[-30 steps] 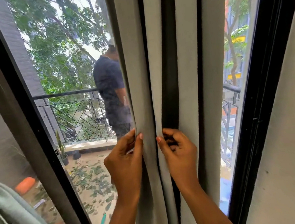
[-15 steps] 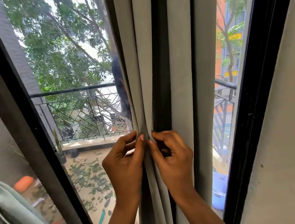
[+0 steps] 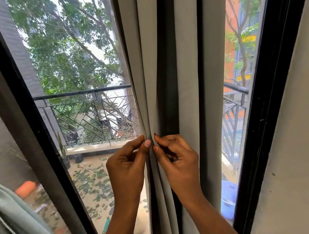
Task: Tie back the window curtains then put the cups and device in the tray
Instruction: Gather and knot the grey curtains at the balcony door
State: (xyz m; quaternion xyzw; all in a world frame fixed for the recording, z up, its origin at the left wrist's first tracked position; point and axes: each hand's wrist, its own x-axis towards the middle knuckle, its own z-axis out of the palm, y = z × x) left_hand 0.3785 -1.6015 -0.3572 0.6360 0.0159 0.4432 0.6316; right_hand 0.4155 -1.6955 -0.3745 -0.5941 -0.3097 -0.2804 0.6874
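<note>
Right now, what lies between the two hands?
A gathered fold of the grey curtain, which the left hand and right hand both pinch; the head view shows it.

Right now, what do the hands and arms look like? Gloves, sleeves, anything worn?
Left hand and right hand are bare: no gloves, no rings or watch visible. Nails are short and unpainted where they show. Forearms are bare down to the frame edge, with no sleeve in view.
</note>
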